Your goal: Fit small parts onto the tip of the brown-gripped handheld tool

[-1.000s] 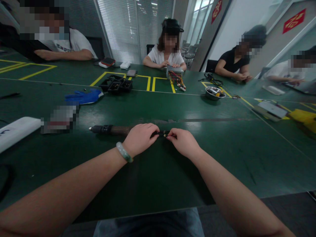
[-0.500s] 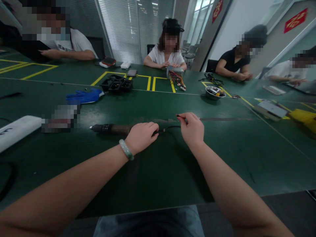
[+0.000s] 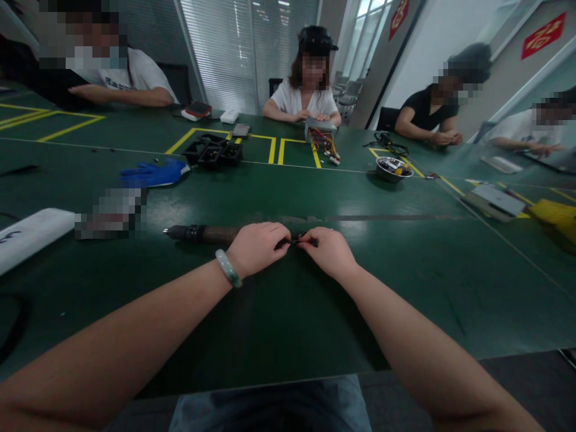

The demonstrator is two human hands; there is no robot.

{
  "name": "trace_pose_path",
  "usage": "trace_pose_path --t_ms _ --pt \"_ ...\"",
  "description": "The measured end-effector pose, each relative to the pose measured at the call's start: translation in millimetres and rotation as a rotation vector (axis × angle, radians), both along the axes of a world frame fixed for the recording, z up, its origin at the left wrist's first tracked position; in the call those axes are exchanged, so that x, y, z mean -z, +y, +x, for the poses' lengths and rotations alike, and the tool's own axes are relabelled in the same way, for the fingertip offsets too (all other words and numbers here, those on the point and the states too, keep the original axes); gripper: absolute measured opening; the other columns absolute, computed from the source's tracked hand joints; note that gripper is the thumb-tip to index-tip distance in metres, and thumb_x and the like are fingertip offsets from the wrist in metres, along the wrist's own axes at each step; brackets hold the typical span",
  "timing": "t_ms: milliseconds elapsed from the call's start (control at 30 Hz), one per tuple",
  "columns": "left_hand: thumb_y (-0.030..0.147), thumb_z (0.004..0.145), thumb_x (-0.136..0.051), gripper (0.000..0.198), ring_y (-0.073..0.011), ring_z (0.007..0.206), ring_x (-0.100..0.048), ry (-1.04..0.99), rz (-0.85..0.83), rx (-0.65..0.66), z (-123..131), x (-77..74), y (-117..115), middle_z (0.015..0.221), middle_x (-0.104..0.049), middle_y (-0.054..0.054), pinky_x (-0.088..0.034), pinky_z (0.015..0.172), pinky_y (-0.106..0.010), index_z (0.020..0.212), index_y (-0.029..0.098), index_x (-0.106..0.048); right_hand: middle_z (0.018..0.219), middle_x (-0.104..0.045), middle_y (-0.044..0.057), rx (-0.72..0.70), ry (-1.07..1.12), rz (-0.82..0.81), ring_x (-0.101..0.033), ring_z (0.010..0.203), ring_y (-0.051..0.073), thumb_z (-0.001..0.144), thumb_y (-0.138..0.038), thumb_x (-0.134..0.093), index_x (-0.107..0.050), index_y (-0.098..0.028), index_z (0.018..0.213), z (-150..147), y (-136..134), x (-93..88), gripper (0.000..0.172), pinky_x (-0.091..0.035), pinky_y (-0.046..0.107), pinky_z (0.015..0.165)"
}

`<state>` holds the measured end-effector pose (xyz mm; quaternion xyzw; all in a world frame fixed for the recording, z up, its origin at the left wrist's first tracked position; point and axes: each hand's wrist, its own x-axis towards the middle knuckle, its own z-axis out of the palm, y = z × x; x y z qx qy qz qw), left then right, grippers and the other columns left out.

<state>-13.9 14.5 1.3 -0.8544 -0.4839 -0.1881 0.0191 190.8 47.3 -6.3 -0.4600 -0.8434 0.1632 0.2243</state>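
Observation:
An electric screwdriver [image 3: 216, 234] with a dark body lies on the green table, its metal tip pointing left. My left hand [image 3: 260, 245], a jade bangle on its wrist, covers the tool's rear end, fingers closed around it. Just to the right, my right hand [image 3: 330, 251] pinches the thin black cable [image 3: 294, 241] at the tool's tail. Both sets of fingertips almost meet there. The join between cable and tool is small, dark and partly hidden by my fingers.
Left of the tool lie a blurred-out flat object [image 3: 110, 213], a white box [image 3: 33, 237] and a blue glove [image 3: 155, 173]. Farther back are black plastic parts [image 3: 213, 150], a metal bowl of small parts [image 3: 393, 169] and a power supply [image 3: 320, 129]. Several people sit opposite.
My right hand has moved left and slightly down, from holding a small dark end in the air to pinching close beside my left hand. The left hand and screwdriver stay in place.

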Motion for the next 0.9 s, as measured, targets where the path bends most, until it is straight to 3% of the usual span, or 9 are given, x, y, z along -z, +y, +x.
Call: trace_pose_path --t_ms 567,900 --pt "0.026 0.088 -0.053 0.017 -0.0184 0.093 -0.062 -0.036 -0.02 0.069 -4 2.9 3 0.098 -0.067 -0.004 -0.048 0.087 -0.034 0.1 0.02 -0.064 0.092 -0.067 0.002 -0.028 -0.039 0.068 -0.059 0.089 0.015 0.085 -0.022 -0.063 -0.07 -0.022 0.087 -9 -3 3.0 0.007 -0.041 0.029 0.085" --pt "0.026 0.089 -0.054 0.016 -0.0192 0.095 -0.062 -0.03 -0.03 0.075 -4 1.9 3 0.099 -0.067 -0.005 -0.047 0.089 -0.034 0.1 0.019 -0.064 0.085 -0.068 0.001 0.105 0.039 -0.031 -0.06 0.08 0.015 0.085 -0.027 -0.062 -0.068 -0.022 0.085 -14 -7 8.1 0.008 -0.042 0.027 0.073"
